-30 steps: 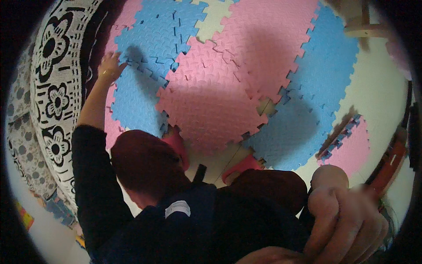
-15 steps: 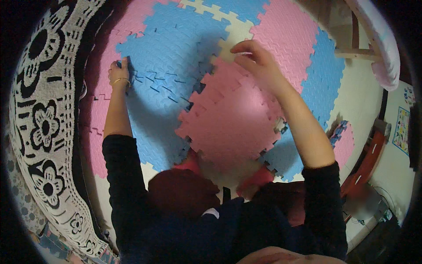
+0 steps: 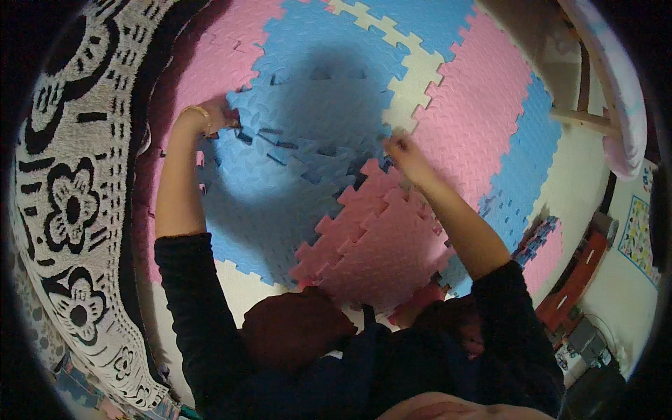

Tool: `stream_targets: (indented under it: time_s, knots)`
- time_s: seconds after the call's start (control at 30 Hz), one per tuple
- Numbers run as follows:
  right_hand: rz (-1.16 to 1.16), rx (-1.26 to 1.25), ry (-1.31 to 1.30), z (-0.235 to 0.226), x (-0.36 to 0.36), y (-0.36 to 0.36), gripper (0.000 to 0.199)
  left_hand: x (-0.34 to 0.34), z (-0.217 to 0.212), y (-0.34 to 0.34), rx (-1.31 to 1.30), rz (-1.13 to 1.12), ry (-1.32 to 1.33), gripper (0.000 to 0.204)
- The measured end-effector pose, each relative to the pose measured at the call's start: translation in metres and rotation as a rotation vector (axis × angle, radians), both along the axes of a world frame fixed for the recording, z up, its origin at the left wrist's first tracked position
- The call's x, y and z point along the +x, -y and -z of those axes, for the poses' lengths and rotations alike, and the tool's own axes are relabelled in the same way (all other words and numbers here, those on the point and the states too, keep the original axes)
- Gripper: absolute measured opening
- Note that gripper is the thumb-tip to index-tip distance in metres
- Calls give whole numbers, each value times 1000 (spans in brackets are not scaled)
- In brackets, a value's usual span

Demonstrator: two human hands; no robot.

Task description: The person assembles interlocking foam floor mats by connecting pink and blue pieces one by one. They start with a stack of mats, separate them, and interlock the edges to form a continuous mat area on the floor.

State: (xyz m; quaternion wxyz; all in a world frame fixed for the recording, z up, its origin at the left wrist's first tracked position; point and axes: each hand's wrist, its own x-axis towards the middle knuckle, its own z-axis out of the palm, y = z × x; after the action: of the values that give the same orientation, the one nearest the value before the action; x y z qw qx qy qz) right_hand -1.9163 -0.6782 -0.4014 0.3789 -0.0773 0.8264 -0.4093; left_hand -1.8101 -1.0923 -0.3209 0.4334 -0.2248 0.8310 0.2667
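Bending over the left edge of the blue mat [image 3: 308,98], the left hand [image 3: 222,117] is beside a seam where dark slits show between the tiles; its fingers are curled, but I cannot tell if they grip the edge. The right hand [image 3: 400,148] is at the right edge of the blue mat, small and blurred, with fingers bent inward; whether it holds something I cannot tell.

Two overlapping pink tiles [image 3: 385,245] lie at the lower right of the blue mat, and the right forearm [image 3: 469,217] passes over their side and hides a part. A pink strip [image 3: 217,63] borders the blue mat on its left, partly covered by the left forearm [image 3: 180,178].

Both arms stretch forward, apart from each other, in dark sleeves. The left wrist, at the left edge of the blue mat, wears a thin bracelet [image 3: 201,114].

Pale floor [image 3: 413,91] shows in a gap right of the blue mat, and after it comes a long pink strip [image 3: 483,91]. Far left of the blue mat hangs or lies a black-and-white flowered cloth [image 3: 73,210]; far right of it are a wooden frame [image 3: 588,119] and a colourful chart [image 3: 638,234]
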Motion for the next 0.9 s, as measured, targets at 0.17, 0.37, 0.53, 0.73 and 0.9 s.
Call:
stream_targets:
  time_s: [0.17,0.37,0.53,0.73,0.9]
  knots:
    - [442,-292,164,-8,-30,55,35,-41,10,-19,-794,-2,-261,38]
    - [564,-209,429,-21,-41,80,48,-86,69,-24,-648,-147,-677,53]
    - [727,-278,320,-24,-49,56,43,-102,66,-54,-531,-30,-722,56]
    - [722,-273,154,-3,-67,32,45,-119,79,-82,-457,-47,-828,58]
    - [732,-122,-137,47,-94,17,48,-135,85,-95,-419,-34,-821,57]
